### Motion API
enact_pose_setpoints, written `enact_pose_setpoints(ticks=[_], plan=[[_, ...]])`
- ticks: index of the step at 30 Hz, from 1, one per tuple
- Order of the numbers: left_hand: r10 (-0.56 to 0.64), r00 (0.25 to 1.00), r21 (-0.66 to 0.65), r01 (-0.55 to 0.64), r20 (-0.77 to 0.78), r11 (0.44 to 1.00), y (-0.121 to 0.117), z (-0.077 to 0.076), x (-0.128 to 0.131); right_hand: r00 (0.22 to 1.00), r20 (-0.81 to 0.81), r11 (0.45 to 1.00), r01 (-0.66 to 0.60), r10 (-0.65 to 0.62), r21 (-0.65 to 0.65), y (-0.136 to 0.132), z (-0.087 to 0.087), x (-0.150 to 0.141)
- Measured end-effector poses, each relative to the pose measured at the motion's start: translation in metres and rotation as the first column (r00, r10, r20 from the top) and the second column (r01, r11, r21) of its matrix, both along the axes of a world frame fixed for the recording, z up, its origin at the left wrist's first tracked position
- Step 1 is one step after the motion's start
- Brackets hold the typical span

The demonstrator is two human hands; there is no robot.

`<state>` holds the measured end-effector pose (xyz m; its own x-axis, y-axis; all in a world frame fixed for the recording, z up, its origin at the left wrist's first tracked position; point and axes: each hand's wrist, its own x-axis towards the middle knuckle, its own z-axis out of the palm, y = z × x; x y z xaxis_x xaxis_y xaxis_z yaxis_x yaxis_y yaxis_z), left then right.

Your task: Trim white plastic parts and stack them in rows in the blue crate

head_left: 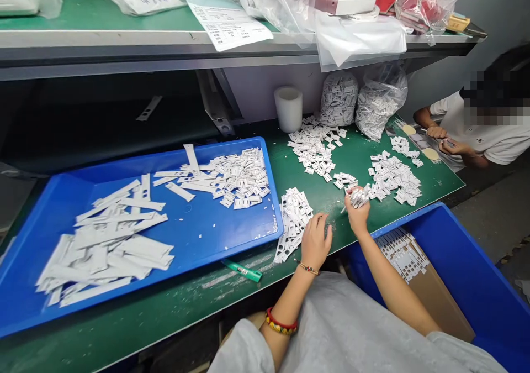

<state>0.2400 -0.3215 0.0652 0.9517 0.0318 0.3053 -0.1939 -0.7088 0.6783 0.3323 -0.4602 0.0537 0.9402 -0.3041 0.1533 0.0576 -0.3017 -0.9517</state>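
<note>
My right hand (356, 211) is raised above the green bench top (265, 284) and pinches a small bunch of white punched pieces (358, 197). My left hand (315, 242) rests on the bench, fingers apart and holding nothing, right beside a loose stack of white punched strips (293, 224). Further along lie heaps of the small white pieces (393, 178). To the left, a blue plastic tray (190, 232) holds long white strips (103, 246) and a mound of small pieces (236, 177).
A green marker (242, 271) lies by the tray. A blue crate (451, 262) below the bench edge holds cardboard and white sheets (403, 254). Bagged pieces (338, 98) and a white roll (289, 109) stand behind. A co-worker (467, 130) works at the right, under a cluttered shelf (165, 41).
</note>
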Motion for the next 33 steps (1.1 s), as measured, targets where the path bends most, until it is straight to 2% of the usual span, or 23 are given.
enact_pose_setpoints(ticks=[1, 2, 4, 5, 8, 10, 12, 13, 14, 18, 25, 28, 33], plan=[[0.011, 1.0, 0.025, -0.012, 0.012, 1.0, 0.006, -0.001, -0.006, 0.996, -0.033, 0.987, -0.084, 0.08, -0.139, -0.006, -0.002, 0.0], [0.021, 1.0, 0.043, -0.022, 0.022, 0.999, 0.012, -0.002, -0.012, 0.984, -0.103, 0.95, -0.165, 0.142, -0.264, -0.009, -0.003, -0.001], [0.044, 0.998, 0.104, -0.048, 0.042, 0.993, 0.022, -0.008, -0.022, 0.95, -0.258, 0.867, -0.273, 0.175, -0.416, -0.006, -0.005, 0.001], [0.059, 0.997, 0.156, -0.066, 0.049, 0.986, 0.026, -0.011, -0.026, 0.939, -0.299, 0.846, -0.296, 0.171, -0.444, 0.001, -0.004, 0.004], [0.137, 0.989, 0.34, -0.145, 0.049, 0.929, 0.031, -0.025, -0.034, 0.917, -0.337, 0.83, -0.353, 0.214, -0.432, 0.04, 0.002, 0.017], [0.181, 0.983, 0.404, -0.178, 0.03, 0.898, 0.03, -0.034, -0.036, 0.867, -0.415, 0.761, -0.46, 0.275, -0.458, 0.071, 0.007, 0.028], [0.204, 0.979, 0.412, -0.191, 0.013, 0.891, 0.028, -0.039, -0.036, 0.807, -0.515, 0.659, -0.557, 0.287, -0.505, 0.097, 0.01, 0.038], [0.212, 0.977, 0.409, -0.196, 0.008, 0.891, 0.027, -0.041, -0.036, 0.784, -0.551, 0.632, -0.586, 0.285, -0.507, 0.106, 0.01, 0.042], [0.221, 0.975, 0.406, -0.204, 0.006, 0.891, 0.026, -0.042, -0.036, 0.766, -0.574, 0.628, -0.605, 0.29, -0.49, 0.111, 0.009, 0.046], [0.237, 0.971, 0.407, -0.209, -0.02, 0.889, 0.023, -0.042, -0.038, 0.708, -0.603, 0.694, -0.641, 0.368, -0.328, 0.109, 0.002, 0.055], [0.249, 0.966, 0.441, -0.196, -0.066, 0.876, 0.016, -0.051, -0.04, 0.599, -0.609, 0.665, -0.731, 0.521, -0.15, 0.095, -0.009, 0.054], [0.241, 0.968, 0.469, -0.183, -0.067, 0.864, 0.016, -0.055, -0.041, 0.613, -0.572, 0.684, -0.72, 0.546, -0.118, 0.094, -0.012, 0.049], [0.238, 0.97, 0.476, -0.186, -0.05, 0.86, 0.018, -0.055, -0.04, 0.657, -0.52, 0.75, -0.66, 0.546, -0.046, 0.087, -0.013, 0.042]])
